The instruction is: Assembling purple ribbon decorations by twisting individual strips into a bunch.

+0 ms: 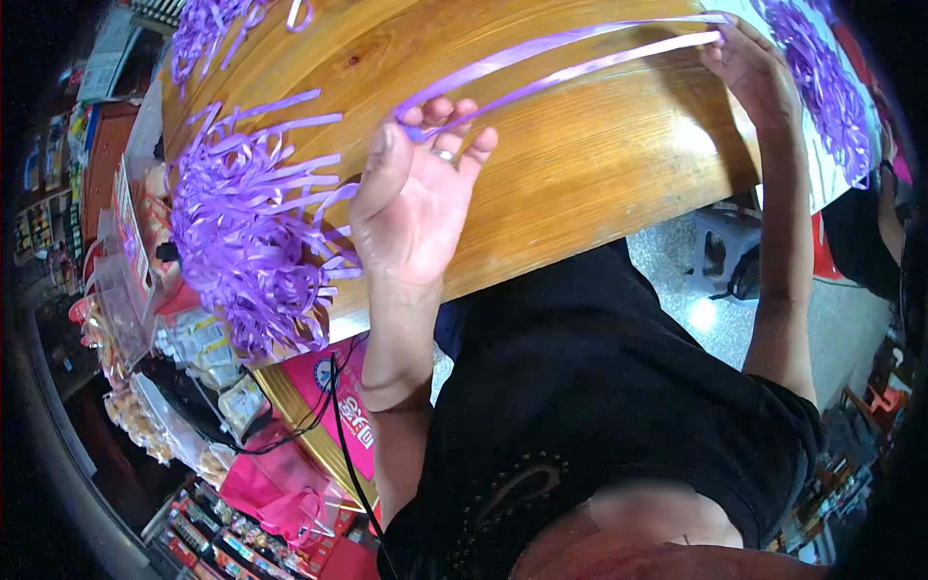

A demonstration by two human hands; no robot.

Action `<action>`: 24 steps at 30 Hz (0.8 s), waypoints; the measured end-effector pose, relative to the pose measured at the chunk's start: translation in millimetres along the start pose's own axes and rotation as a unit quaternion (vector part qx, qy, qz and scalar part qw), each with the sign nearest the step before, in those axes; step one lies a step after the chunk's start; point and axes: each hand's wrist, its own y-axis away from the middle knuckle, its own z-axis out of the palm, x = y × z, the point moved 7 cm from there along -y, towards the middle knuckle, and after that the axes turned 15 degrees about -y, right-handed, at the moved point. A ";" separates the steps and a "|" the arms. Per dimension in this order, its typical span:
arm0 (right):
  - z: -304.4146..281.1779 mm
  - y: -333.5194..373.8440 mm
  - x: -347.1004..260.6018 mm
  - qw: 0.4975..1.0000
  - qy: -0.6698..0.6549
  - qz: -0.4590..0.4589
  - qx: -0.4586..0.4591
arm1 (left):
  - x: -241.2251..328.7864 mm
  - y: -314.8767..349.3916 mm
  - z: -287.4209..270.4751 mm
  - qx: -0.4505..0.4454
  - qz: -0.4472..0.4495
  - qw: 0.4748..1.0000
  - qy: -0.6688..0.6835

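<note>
A doubled length of purple ribbon [541,50] is stretched above the wooden table between my two hands. Its folded end loops at the fingers of my left hand [414,198], which is turned palm up with the fingers curled and a ring on one of them. At the far right, my right hand [759,79] pinches the ribbon's two ends between thumb and fingers. Beside my left hand lies a big heap of purple ribbon strips [251,232], many with cut ends pointing toward the hand. Another pile of purple ribbon [822,92] rests just beyond my right hand.
More purple ribbon [208,34] lies at the far left of the wooden table [599,164]. A grey plastic stool [720,242] stands on the floor under the right side. Packaged goods [198,343] and black cables [338,406] crowd the left, near a pink bag [275,493].
</note>
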 end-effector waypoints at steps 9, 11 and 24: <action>12.1 6.9 -6.8 0.977 0.186 -0.050 0.097 | 5.6 2.9 21.1 -0.102 0.043 0.992 0.061; 5.6 4.9 -5.9 0.973 0.203 -0.030 0.104 | 7.3 4.7 25.7 -0.129 0.056 0.988 0.059; 26.0 7.3 -14.0 0.960 0.260 -0.049 0.089 | 12.2 10.9 37.6 -0.120 0.038 0.992 0.031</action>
